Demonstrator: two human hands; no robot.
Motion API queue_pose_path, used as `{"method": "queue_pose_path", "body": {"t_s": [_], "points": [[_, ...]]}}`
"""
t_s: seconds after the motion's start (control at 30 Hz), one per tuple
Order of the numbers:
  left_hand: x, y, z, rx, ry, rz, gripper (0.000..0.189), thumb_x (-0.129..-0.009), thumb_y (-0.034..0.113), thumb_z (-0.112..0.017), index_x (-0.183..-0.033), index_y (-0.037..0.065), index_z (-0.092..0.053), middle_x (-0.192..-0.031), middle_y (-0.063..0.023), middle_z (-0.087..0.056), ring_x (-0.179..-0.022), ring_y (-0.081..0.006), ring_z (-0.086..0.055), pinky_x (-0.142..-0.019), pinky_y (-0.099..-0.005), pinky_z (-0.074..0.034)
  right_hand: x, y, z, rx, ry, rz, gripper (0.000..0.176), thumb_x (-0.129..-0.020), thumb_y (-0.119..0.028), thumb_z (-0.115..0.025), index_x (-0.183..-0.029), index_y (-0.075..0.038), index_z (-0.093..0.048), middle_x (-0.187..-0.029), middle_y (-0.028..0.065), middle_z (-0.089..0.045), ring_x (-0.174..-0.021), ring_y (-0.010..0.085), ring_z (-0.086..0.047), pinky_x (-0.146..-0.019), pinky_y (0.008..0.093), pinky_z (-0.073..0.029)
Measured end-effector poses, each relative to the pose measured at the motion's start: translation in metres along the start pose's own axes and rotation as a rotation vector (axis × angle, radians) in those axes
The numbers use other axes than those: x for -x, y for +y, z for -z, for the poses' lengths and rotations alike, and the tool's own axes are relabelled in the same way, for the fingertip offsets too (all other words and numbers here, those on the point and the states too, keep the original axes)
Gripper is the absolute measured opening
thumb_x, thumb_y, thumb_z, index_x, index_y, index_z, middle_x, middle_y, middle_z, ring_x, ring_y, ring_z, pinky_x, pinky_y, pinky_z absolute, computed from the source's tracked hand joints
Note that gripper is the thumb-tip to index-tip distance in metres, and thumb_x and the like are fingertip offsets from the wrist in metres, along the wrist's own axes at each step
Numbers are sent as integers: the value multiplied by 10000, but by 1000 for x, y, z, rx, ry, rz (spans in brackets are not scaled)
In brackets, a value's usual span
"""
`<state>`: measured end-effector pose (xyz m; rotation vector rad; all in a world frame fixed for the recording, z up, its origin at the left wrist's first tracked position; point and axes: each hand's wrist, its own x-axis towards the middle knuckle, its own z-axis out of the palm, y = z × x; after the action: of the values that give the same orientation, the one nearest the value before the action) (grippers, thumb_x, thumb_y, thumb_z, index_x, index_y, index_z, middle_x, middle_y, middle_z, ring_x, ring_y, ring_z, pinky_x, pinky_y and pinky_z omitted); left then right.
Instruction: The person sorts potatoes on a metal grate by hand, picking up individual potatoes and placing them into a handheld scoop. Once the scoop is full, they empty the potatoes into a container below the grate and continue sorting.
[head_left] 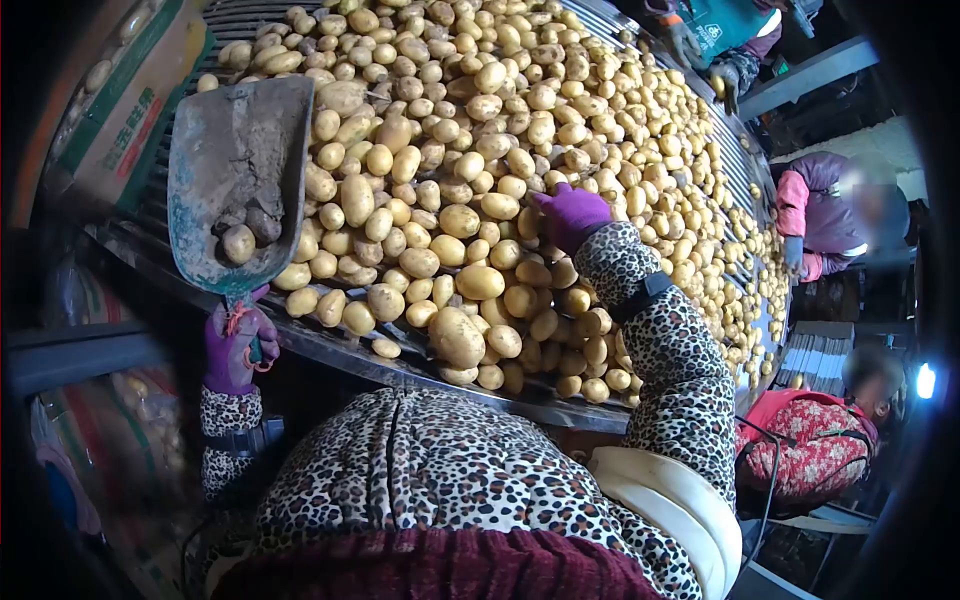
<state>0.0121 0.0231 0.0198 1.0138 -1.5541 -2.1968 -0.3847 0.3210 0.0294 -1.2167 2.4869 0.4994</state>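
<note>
My left hand (238, 345), in a purple glove, is closed round the handle of a worn green-grey dustpan (190, 225). The pan lies tilted over the left edge of the potato heap. A small potato (238, 244) and dark lumps (262, 224) sit in its lower end, and dried dirt coats its inside. My right hand (577, 215), also in a purple glove, reaches into the middle of the potatoes (480, 282). Its fingers look stretched out against them, their tips partly hidden. I cannot make out a potato held in it.
The potatoes cover a slatted metal table (150, 238) with a raised front edge. A printed carton (115, 130) stands at the upper left. Co-workers stand along the far right side, one with gloved hands (795, 255) at the table edge. Filled bags (120, 420) are at lower left.
</note>
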Motion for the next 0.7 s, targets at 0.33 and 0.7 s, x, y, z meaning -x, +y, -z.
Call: {"method": "queue_pose_path", "body": {"t_s": [0.33,0.7], "points": [[0,4,-1,-55,1,16,452,-916,158,-630,-1290,-70,-516,-714,-72,-592,-520,-118,-567,-481,-239,-498,-7,1,25,-86,-182,-143,472,-891,-426,-592,-1263,-136,-572,-1198,167,-640,-1133,359,-611,-942,456,-508],[-1,5,-1,-63,-19,18,454,-922,183,-636,-1285,-62,-519,-709,-68,-579,-529,-122,-564,-476,-232,-482,-12,22,-11,-173,34,-189,401,-803,-338,-680,-1158,-159,-633,-1068,162,-681,-996,356,-657,-833,472,-535]]}}
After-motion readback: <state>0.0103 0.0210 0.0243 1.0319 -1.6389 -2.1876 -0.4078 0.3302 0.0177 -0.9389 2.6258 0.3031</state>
